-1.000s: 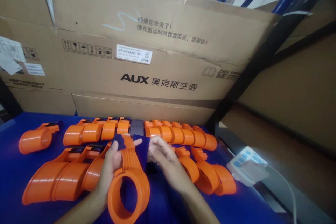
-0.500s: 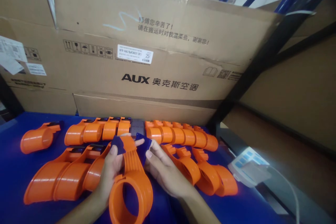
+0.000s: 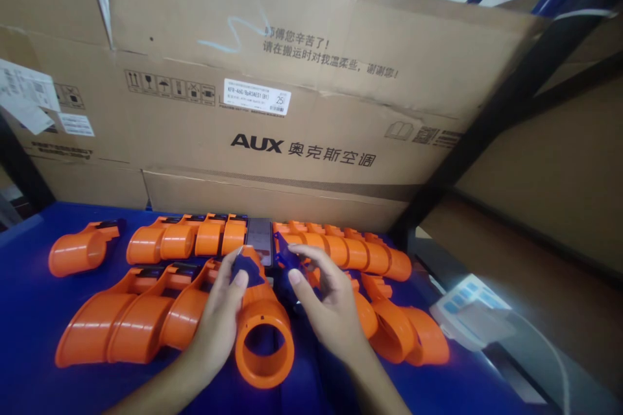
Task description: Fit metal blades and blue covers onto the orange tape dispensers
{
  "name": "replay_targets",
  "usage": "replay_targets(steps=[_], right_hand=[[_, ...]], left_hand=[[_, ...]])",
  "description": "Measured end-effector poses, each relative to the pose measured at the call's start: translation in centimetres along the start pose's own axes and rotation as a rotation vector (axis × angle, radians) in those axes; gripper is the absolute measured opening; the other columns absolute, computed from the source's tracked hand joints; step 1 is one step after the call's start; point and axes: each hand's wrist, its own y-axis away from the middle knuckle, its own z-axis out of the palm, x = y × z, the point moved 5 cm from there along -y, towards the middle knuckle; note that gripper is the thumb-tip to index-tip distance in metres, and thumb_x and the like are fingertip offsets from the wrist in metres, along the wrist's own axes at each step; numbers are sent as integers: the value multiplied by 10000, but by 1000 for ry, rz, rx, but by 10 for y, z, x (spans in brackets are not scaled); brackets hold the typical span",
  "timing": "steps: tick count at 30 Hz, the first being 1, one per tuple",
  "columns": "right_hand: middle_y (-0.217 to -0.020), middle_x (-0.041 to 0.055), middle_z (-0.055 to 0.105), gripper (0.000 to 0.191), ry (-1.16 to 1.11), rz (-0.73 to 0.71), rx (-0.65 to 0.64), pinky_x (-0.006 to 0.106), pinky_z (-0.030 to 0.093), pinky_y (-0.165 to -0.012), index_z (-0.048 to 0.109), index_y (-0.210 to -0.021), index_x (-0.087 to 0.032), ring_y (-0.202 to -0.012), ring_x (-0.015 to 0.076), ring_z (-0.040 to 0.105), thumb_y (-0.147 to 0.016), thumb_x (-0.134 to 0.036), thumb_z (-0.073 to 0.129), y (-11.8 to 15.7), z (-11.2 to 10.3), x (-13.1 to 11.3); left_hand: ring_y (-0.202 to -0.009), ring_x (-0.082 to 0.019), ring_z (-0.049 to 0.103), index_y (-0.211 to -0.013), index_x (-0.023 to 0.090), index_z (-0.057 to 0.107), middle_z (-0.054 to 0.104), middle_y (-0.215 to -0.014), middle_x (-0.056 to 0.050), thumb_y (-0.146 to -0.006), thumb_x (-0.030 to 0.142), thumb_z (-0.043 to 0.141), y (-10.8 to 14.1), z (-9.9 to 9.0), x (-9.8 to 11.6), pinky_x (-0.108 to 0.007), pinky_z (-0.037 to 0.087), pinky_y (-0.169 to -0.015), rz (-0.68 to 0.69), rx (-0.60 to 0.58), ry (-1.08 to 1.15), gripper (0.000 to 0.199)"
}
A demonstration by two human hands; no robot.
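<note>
My left hand [image 3: 221,311] is closed on an orange tape dispenser [image 3: 267,308], its round ring turned toward me. The left thumb presses a dark blue plastic piece [image 3: 248,269] at the dispenser's upper end. My right hand [image 3: 333,308] pinches a separate dark blue plastic part [image 3: 287,253] between thumb and fingers, just right of the dispenser and apart from it. On the left stand several orange dispensers [image 3: 92,327] with dark pieces on their ends. To the right are several more orange dispensers [image 3: 392,331], whose ends look plain orange; my right hand hides some.
A dark flat device like a phone [image 3: 259,240] lies between the back rows. Behind the blue table surface [image 3: 29,311] rises a large cardboard panel [image 3: 311,194]. A black post [image 3: 438,181] and a white box with a cable [image 3: 472,311] are at right.
The dispenser's ring has tipped upward to face me more. My right hand has drawn the blue part slightly right, away from the dispenser's end. The view has shifted a little.
</note>
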Motion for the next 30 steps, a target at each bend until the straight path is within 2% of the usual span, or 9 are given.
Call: replay_targets(steps=[3, 5, 8, 16, 21, 26, 30], right_hand=[[-1281, 91, 760, 265, 75, -143, -33, 539, 492, -1103, 755, -1208, -292, -1229, 326, 676, -947, -289, 711, -1, -5, -15], [-1282, 91, 768, 280, 76, -189, -50, 559, 505, -1088, 771, -1208, -299, -1229, 335, 681, -934, -270, 719, -1, -6, -20], [-1290, 90, 768, 292, 84, -205, -45, 584, 507, -1079, 780, -1205, -312, -1213, 340, 689, -920, -271, 735, -1, -7, -22], [-1272, 88, 773, 275, 87, -185, -42, 566, 497, -1095, 784, -1193, -301, -1193, 325, 696, -925, -262, 741, -4, -5, -20], [-1272, 81, 764, 280, 40, -162, -105, 519, 521, -1086, 752, -1230, -297, -1219, 313, 686, -953, -285, 714, -3, -4, -18], [-1356, 91, 708, 472, 81, -195, -164, 486, 521, -1092, 609, -1428, -303, -1272, 318, 653, -963, -332, 685, 0, -5, -18], [-1372, 113, 670, 560, 155, -253, -177, 489, 521, -1093, 540, -1488, -289, -1274, 330, 637, -958, -387, 692, 2, -6, -20]], left_hand=[[-1376, -312, 599, -1298, 305, 693, 756, -1336, -48, -840, 359, 843, 2, 2, 9, -417, 465, -1144, 79, 83, -24, 485], [-1369, -295, 599, -1258, 312, 700, 745, -1341, -38, -791, 325, 885, 3, 6, 14, -394, 465, -1139, 101, 108, -33, 503], [-1345, -295, 608, -1234, 318, 697, 731, -1333, -34, -756, 309, 919, 5, 12, 19, -389, 485, -1115, 126, 102, -50, 528], [-1279, -272, 629, -1284, 342, 665, 732, -1273, -20, -814, 286, 885, 6, 12, 17, -409, 482, -1123, 135, 20, -50, 521], [-1341, -300, 597, -1355, 348, 617, 709, -1354, -40, -819, 267, 877, 7, 8, 18, -421, 459, -1147, 146, -1, -63, 602], [-1425, -354, 544, -1515, 362, 497, 621, -1517, -77, -771, 215, 903, 10, 3, 20, -415, 458, -1160, 206, -44, -108, 861], [-1509, -367, 457, -1584, 370, 435, 516, -1635, -71, -833, 244, 844, 13, 0, 17, -429, 442, -1196, 266, -112, -123, 863]])
